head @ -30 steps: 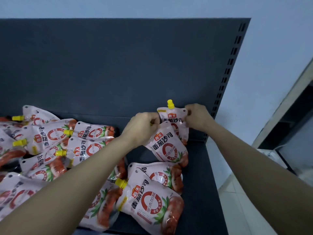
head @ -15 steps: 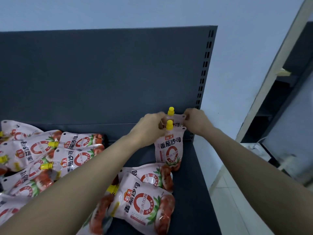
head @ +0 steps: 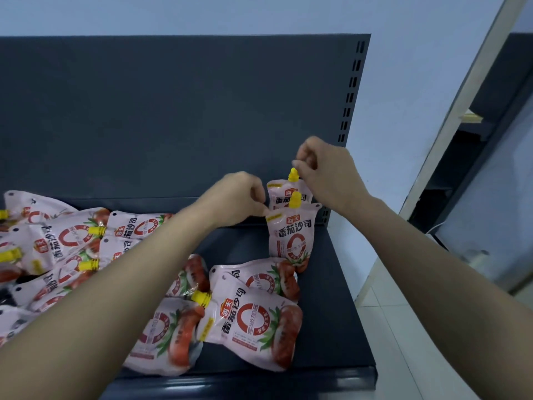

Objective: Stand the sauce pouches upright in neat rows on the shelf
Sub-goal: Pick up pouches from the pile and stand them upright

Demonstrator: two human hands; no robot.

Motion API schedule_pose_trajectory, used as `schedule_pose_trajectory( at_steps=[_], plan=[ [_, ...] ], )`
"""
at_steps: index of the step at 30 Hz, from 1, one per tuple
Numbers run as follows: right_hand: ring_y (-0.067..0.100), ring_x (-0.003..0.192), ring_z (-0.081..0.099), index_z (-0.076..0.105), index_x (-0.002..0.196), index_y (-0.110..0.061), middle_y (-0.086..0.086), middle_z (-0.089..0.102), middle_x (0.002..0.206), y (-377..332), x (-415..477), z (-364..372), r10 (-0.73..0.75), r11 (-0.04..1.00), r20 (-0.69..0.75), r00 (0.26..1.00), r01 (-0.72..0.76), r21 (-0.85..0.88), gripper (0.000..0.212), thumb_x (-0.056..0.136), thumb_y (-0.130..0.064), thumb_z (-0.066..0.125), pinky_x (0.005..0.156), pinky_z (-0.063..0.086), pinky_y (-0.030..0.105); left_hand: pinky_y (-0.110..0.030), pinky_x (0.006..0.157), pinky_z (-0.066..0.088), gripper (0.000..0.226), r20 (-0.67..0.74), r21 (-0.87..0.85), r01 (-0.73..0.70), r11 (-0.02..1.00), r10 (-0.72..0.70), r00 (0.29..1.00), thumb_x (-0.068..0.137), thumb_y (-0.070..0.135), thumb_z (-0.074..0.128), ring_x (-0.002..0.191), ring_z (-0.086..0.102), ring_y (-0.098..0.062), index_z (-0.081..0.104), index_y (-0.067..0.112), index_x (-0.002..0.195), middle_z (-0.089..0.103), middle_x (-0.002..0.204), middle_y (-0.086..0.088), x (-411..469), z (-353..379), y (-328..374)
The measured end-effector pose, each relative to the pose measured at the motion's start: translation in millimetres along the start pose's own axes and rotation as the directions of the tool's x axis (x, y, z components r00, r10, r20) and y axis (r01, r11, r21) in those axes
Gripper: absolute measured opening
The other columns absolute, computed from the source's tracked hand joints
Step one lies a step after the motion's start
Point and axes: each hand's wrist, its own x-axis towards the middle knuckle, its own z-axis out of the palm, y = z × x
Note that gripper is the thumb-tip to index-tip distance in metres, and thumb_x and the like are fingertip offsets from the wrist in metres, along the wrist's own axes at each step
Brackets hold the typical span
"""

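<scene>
Two pink sauce pouches with yellow caps stand upright at the shelf's right rear, the front pouch just ahead of the rear pouch. My left hand pinches the front pouch's top left corner. My right hand hovers above the rear pouch with curled fingers, its fingertips right beside the yellow cap and holding nothing. Several more pouches lie flat: one at the front, another behind it, and a heap on the left.
The dark shelf has a raised front lip and a dark back panel with a slotted upright at its right edge. Beyond the shelf's right end are a pale wall, a tiled floor and a doorway.
My right hand has let go of the pouch tops and risen above the rear pouch's cap. Both pouches now stand upright in a row, and the view has shifted closer.
</scene>
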Motion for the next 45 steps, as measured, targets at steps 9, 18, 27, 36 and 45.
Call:
schedule_pose_trajectory(
  at_steps=[9,18,27,36,45],
  plan=[
    [0.023,0.099,0.064,0.069,0.108,-0.011,0.005,0.067,0.11,-62,-32,44,-0.087,0.982,0.658,0.748,0.177,-0.071,0.021,0.093,-0.012,0.054,0.08,0.053,0.033,-0.024,0.063,0.043,0.017,0.381,0.169,0.132,0.977,-0.188,0.905,0.079,0.032,0.07,0.074,0.06,-0.013,0.07,0.016,0.084,0.066,0.077,0.007,-63,10,-48],
    [0.027,0.117,0.058,0.049,0.137,-0.009,0.013,0.057,0.133,-62,-62,115,0.177,0.919,0.837,0.517,0.218,-0.329,0.045,0.093,-0.002,0.053,0.093,0.049,0.032,-0.037,0.083,0.041,0.024,0.286,0.34,0.121,0.933,-0.225,0.932,0.076,0.036,0.066,0.096,0.052,-0.026,0.055,0.022,0.061,0.06,0.094,-0.004,-98,47,-71],
    [0.025,0.11,0.061,0.063,0.122,-0.009,0.01,0.062,0.125,-61,-69,122,0.173,0.957,0.779,0.602,0.084,-0.277,0.032,0.093,-0.004,0.052,0.09,0.052,0.032,-0.037,0.083,0.033,0.031,0.136,0.106,0.226,0.968,-0.239,0.961,0.071,0.026,0.073,0.102,0.048,-0.027,0.048,0.021,0.052,0.058,0.096,-0.006,-103,62,-72],
    [0.022,0.08,0.058,0.072,0.089,-0.004,0.011,0.069,0.097,-34,-80,74,0.094,0.984,0.598,0.796,0.015,-0.176,0.022,0.092,-0.019,0.055,0.067,0.045,0.031,-0.027,0.053,0.046,0.014,0.045,-0.155,0.149,0.977,-0.144,0.989,0.079,0.012,0.067,0.059,0.056,-0.013,0.061,0.011,0.067,0.063,0.067,-0.001,-116,45,-39],
    [0.029,0.083,0.057,0.061,0.078,0.008,0.024,0.064,0.086,21,-89,12,0.328,0.93,0.365,0.871,-0.365,0.035,0.013,0.082,0.006,0.049,0.077,0.052,0.04,-0.017,0.048,0.038,0.02,-0.127,-0.057,-0.011,0.998,0.004,0.992,0.079,0.014,0.066,0.055,0.055,-0.004,0.061,0.02,0.06,0.055,0.058,0.017,-112,35,33]
  ],
)
